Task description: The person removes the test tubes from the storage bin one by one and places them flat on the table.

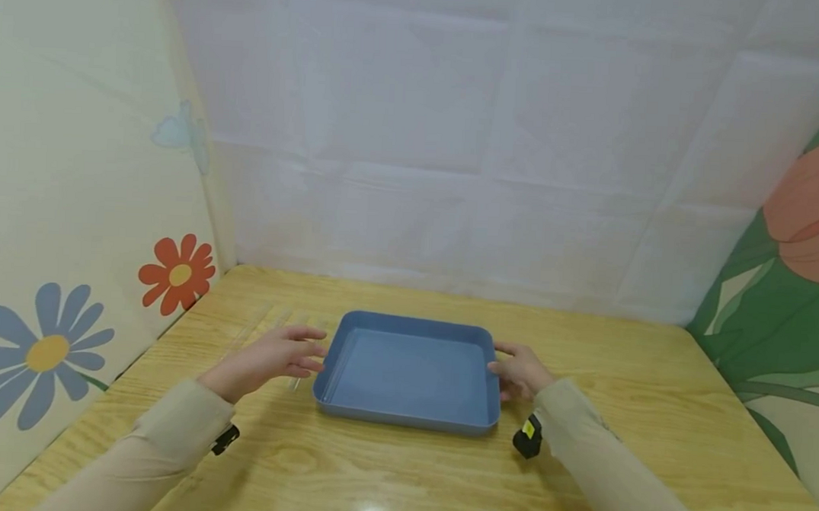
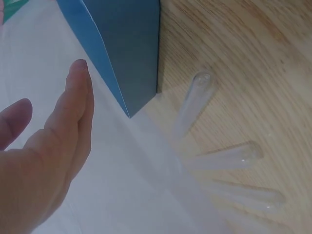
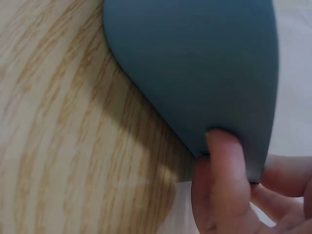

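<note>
A blue rectangular tray (image 1: 411, 374) with low walls and rounded corners sits on the wooden table. At its right wall, my right hand (image 1: 521, 371) pinches the rim. In the right wrist view, fingertips (image 3: 226, 151) press the outer face of the tray (image 3: 195, 63), with another digit across the rim. My left hand (image 1: 277, 360) hovers by the left wall with loosely extended fingers, holding nothing. The left wrist view shows a gap between that hand (image 2: 53, 136) and the tray (image 2: 129, 48). Several clear round-ended tubes (image 2: 234, 155) lie on the table beyond the tray's left side.
The wooden table (image 1: 400, 476) meets a white cloth backdrop (image 1: 401, 133) behind. Flower-printed panels stand at the left (image 1: 62, 195) and right (image 1: 790, 341). Black wrist devices hang under both cuffs, the right one (image 1: 528, 437) close to the tray's near right corner.
</note>
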### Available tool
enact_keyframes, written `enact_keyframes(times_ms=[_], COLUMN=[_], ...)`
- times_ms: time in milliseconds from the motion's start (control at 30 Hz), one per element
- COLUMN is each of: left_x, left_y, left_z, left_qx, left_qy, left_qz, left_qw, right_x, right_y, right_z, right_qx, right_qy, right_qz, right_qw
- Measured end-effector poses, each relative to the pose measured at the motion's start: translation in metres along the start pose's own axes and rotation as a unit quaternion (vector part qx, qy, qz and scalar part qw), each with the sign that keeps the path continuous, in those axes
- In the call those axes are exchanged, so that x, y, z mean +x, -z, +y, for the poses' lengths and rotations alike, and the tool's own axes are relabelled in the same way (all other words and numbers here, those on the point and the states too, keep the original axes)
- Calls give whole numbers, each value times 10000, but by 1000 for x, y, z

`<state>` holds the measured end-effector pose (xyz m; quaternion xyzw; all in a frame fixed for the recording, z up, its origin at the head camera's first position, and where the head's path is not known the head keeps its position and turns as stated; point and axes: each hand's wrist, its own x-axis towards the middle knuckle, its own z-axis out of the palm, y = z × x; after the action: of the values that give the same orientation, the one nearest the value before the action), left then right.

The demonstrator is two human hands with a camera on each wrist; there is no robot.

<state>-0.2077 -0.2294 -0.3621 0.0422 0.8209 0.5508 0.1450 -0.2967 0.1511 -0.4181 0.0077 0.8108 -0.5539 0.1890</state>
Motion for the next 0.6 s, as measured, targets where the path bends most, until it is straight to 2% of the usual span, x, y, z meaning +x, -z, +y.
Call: enact_keyframes(times_ms=[267,600], left_x=[4,11], left_y=[-7,-15], left_z=[8,11], left_qx=[181,394], left_qy=[164,328], left_qz=[157,100], left_qw=[9996,9986], right_x=[0,1], right_y=[1,0], right_z=[0,0], right_qx=[-4,-48], right_qy=[-3,-20], right_qz=[-4,0], right_qw=[10000,10000])
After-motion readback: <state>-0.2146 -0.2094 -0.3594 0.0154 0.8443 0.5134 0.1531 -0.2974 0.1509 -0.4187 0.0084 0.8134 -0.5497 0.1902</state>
